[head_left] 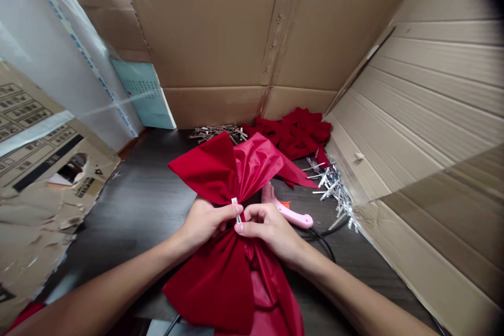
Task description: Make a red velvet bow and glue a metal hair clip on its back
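Observation:
A large red fabric bow (214, 283) is held upright over the dark table, its loops spreading above and below a gathered middle. Across that middle lies a narrow silvery clip (235, 202), partly covered by fingers. My left hand (207, 220) is closed round the bow's centre, thumb pressed on the clip. My right hand (268, 226) pinches the same spot from the right, with thumb and index finger at the clip's lower part. Just behind my right hand lies a pink glue gun (293, 215) with an orange trigger; its front end is hidden by the bow.
Red fabric pieces (303, 128) are heaped at the back. Silvery metal clips lie in one pile (212, 131) at back left and another pile (334, 184) at right. Cardboard walls (220, 26) enclose the table (137, 184). A black cord (326, 247) runs from the glue gun.

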